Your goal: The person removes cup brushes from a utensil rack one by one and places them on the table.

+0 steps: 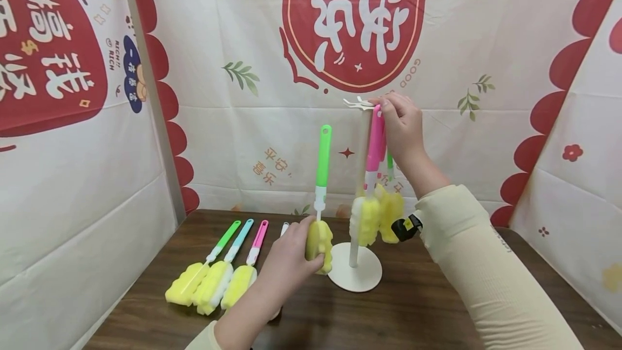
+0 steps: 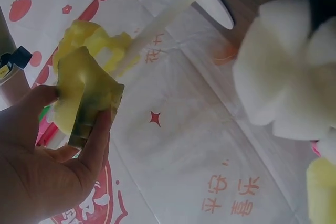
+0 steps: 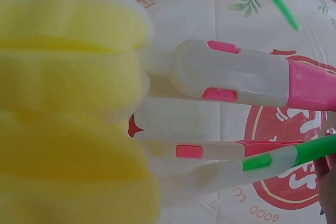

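My left hand [image 1: 291, 247] grips the yellow sponge head of a green-handled sponge brush [image 1: 324, 161], whose handle points up. In the left wrist view the thumb and fingers pinch that sponge [image 2: 84, 90] from both sides. At the top of a white stand [image 1: 355, 280], my right hand [image 1: 403, 123] pinches the upper end of a pink-handled sponge brush [image 1: 374, 145] beside the white hooks [image 1: 358, 103]. That brush hangs with its sponge down. Behind it hang another pink handle and a green-handled brush [image 3: 257, 163]; the right fingertips are partly hidden.
On the brown table [image 1: 413, 307] to the left lie several sponge brushes, among them a green-handled one [image 1: 189, 282], a blue-handled one [image 1: 214, 285] and a pink-handled one [image 1: 240, 285]. A printed cloth [image 1: 233, 139] hangs behind and at both sides.
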Tool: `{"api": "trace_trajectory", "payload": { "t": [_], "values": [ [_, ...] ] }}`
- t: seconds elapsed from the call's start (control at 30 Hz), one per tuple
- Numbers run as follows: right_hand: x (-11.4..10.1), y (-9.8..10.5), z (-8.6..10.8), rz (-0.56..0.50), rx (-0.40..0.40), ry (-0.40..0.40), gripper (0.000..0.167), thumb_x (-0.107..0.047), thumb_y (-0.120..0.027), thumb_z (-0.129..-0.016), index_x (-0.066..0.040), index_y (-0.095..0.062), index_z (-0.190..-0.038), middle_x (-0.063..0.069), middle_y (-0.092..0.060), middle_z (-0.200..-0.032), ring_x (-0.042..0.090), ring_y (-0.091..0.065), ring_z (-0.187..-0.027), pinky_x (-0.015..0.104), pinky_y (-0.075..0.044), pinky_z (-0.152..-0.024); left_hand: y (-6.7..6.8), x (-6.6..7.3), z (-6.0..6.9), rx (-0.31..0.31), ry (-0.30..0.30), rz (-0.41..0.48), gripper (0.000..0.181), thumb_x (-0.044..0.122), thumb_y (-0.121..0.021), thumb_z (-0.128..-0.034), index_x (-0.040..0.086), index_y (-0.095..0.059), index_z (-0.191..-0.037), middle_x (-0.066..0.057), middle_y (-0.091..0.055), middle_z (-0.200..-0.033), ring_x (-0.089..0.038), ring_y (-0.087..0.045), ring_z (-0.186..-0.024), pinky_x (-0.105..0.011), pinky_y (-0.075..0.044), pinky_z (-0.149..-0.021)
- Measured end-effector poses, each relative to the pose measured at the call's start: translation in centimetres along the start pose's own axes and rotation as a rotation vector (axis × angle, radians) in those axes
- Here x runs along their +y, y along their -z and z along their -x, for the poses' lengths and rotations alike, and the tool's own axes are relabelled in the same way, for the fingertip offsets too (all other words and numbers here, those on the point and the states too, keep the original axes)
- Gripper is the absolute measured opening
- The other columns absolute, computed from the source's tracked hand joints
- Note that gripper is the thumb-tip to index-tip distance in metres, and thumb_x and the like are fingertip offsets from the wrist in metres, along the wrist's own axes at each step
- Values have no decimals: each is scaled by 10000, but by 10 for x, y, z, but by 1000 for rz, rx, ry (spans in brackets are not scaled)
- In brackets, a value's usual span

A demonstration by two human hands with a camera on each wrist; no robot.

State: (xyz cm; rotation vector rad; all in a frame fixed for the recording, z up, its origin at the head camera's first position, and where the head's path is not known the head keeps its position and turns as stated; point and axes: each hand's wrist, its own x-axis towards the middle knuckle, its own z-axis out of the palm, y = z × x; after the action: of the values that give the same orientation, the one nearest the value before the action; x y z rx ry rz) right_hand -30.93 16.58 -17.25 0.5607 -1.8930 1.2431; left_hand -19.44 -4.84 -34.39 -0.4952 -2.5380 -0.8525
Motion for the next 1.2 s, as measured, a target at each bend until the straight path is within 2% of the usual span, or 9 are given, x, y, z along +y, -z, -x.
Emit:
{"api": "trace_trajectory", "payload": {
  "t": [0.13,0.4,0.77,0.97,1.2],
  "values": [
    [0,0,0,6,-4,2,450,-398,-434,-980,-71,-729,-1071,13,-633,-963,129,-526,-953,197,-504,-665,1,-5,2,-29,0,-26,654,161,-772,-765,31,-506,-1348,-53,-568,-960,-145,-519,-727,-296,-499,-655],
    [0,2,-1,35,-28,-8,456,-412,-423,-984,-91,-729,-1091,8,-633,-979,129,-521,-952,197,-504,-668,1,-12,7,-148,80,-37,654,106,-746,-756,9,-504,-1356,-85,-572,-970,-153,-525,-749,-325,-500,-675],
    [-9,13,-9,108,-180,-33,445,-405,-419,-984,-90,-700,-1125,25,-645,-1034,156,-557,-873,205,-513,-649,0,-17,14,-209,113,-53,618,100,-729,-769,-7,-524,-1342,-97,-587,-971,-163,-533,-771,-350,-500,-693],
    [-18,22,-12,116,-265,-86,427,-383,-441,-985,-94,-692,-1175,53,-649,-1094,176,-555,-917,203,-516,-686,-4,-19,16,-245,121,-47,615,78,-732,-767,-28,-528,-1337,-113,-607,-1011,-172,-547,-811,-375,-507,-737],
    [-27,31,-14,138,-367,-165,419,-361,-435,-993,-117,-662,-1246,58,-626,-1169,189,-498,-1020,247,-500,-744,-9,-23,16,-291,160,-21,606,67,-742,-763,-35,-536,-1324,-118,-608,-1038,-187,-548,-840,-388,-505,-753]
  ]
}}
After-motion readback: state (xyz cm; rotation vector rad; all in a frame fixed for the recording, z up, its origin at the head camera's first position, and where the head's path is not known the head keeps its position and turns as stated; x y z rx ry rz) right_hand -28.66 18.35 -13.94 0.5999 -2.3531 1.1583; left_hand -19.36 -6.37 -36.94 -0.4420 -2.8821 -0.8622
